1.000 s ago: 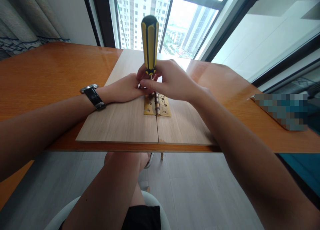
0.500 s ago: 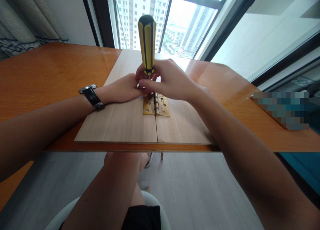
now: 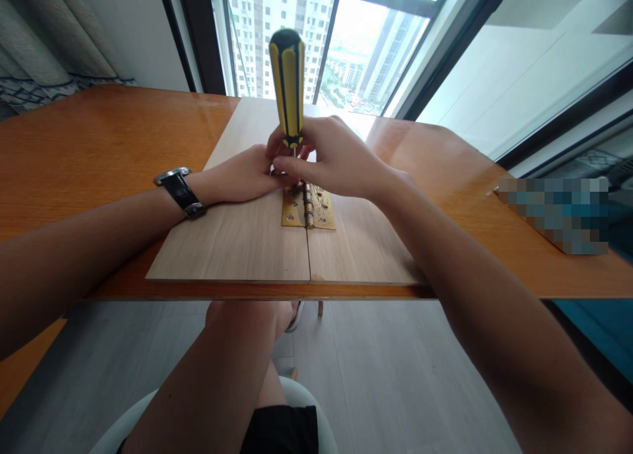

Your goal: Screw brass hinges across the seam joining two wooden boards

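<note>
A screwdriver (image 3: 289, 88) with a yellow and black handle stands nearly upright over a brass hinge (image 3: 322, 211). The hinge lies across the seam between two pale wooden boards (image 3: 237, 243). My right hand (image 3: 336, 157) is closed around the lower end of the screwdriver, thumb and fingers near its shaft. Beside it, my left hand (image 3: 242, 174) rests on the left board, its fingertips pinched near the screwdriver's tip by the hinge's far part. What those fingertips hold is too hidden to make out.
The boards lie on an orange-brown table (image 3: 99, 138), reaching its front edge. A blurred, pixelated flat object (image 3: 564, 213) is at the table's right end. Behind the table are a window (image 3: 370, 45) and, at left, a curtain (image 3: 34, 32).
The screwdriver's handle has tilted very slightly to the left and turned a little. Both hands are in almost the same place.
</note>
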The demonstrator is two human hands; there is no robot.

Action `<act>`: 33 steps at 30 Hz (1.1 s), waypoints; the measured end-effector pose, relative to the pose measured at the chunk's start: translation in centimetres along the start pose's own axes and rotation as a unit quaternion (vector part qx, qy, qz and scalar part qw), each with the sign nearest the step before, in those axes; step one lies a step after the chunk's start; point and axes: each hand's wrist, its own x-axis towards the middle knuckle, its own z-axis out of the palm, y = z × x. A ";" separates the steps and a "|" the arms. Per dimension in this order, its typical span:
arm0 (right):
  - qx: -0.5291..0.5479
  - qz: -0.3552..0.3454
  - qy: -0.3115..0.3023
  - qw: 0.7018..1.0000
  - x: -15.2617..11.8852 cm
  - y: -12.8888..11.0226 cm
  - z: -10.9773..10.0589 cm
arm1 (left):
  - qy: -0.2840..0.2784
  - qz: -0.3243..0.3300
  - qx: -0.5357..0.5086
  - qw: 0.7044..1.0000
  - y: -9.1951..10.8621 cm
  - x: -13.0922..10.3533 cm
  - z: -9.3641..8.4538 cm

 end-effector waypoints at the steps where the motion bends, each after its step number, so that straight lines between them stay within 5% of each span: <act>1: -0.002 0.000 -0.002 1.000 0.0 0.0 0.0 | 0.000 0.002 -0.001 1.000 0.0 0.0 0.0; 33: -0.001 0.031 0.005 0.999 0.1 -0.5 -0.1 | -0.003 0.011 -0.018 1.000 0.4 0.0 -0.2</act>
